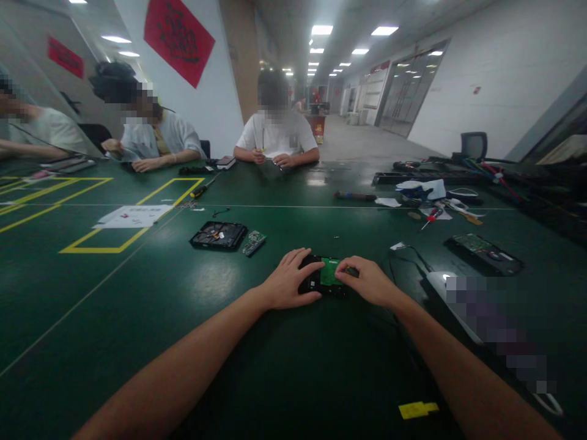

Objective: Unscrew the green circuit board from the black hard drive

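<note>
Table [137,318], green, in a long lit room. Landmark: black box [313,285] with green board [329,273], flat on the table. Left hand [288,279]: fingers spread wide, laid over the box's left part. Right hand [369,280]: thumb and fingers drawn together at the box's right part; contents of the pinch, cannot tell. Left of box: small board [254,243]; farther left, open black case [218,236].

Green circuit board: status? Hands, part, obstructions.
Left hand spread across black housing. Right hand at green circuit board's right side; anything held unclear. Board lies on housing, exposed between hands. Both hands partly block view.
</note>
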A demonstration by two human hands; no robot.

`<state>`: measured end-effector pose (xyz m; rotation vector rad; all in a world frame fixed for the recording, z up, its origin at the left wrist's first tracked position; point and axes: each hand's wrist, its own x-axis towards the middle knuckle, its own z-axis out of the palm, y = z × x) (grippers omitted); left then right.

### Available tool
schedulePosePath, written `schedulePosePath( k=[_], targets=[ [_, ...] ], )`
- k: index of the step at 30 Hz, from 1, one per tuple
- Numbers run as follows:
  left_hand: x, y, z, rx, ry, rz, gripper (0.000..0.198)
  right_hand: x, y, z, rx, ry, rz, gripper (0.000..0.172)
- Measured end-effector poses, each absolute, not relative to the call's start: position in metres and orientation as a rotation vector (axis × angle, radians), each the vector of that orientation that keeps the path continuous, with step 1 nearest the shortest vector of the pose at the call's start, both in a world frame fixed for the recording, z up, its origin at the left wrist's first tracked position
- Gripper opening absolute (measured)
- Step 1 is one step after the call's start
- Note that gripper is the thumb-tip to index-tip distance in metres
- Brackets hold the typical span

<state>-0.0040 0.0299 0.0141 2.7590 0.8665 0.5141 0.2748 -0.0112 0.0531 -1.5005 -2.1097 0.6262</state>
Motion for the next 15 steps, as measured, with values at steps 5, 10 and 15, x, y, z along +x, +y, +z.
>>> schedulePosePath(
  k=[5,10,15],
  targets=[
    [-0.0051,0.0296,0.013,2.778,0.827,0.514,0.072,0.2698,-0.0153,0.0522,-1.523,-2.152,0.557,0.013],
    [-0.0042,0.0283,0.0147,2.794,0.828,0.502,0.068,0.2668,-0.0161,0.0521,-1.525,-2.189,0.521,0.012],
    [-0.0042,0.0277,0.0176,2.793,0.827,0.501,0.068,0.264,-0.0173,0.0531,-1.521,-2.203,0.5,0.012]
  ],
)
